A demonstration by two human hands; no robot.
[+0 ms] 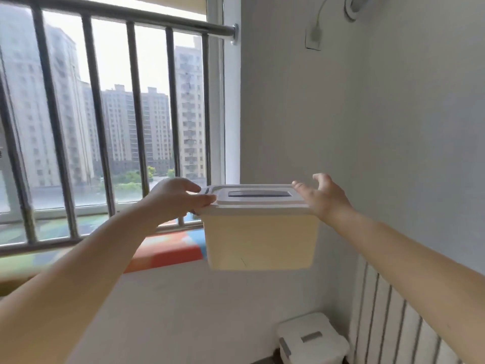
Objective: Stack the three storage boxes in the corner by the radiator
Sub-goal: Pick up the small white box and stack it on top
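Observation:
A cream storage box with a white lid and a grey handle recess hangs in the air at chest height, in front of the window corner. My left hand grips the lid's left rim. My right hand lies against the lid's right edge with its fingers spread; whether it grips is unclear. Far below, on the floor in the corner beside the radiator, stands a white storage box with grey latches. Only these two boxes are in view.
A barred railing runs in front of the window on the left. A colourful mat covers the window ledge. The grey wall on the right carries a socket with a cable.

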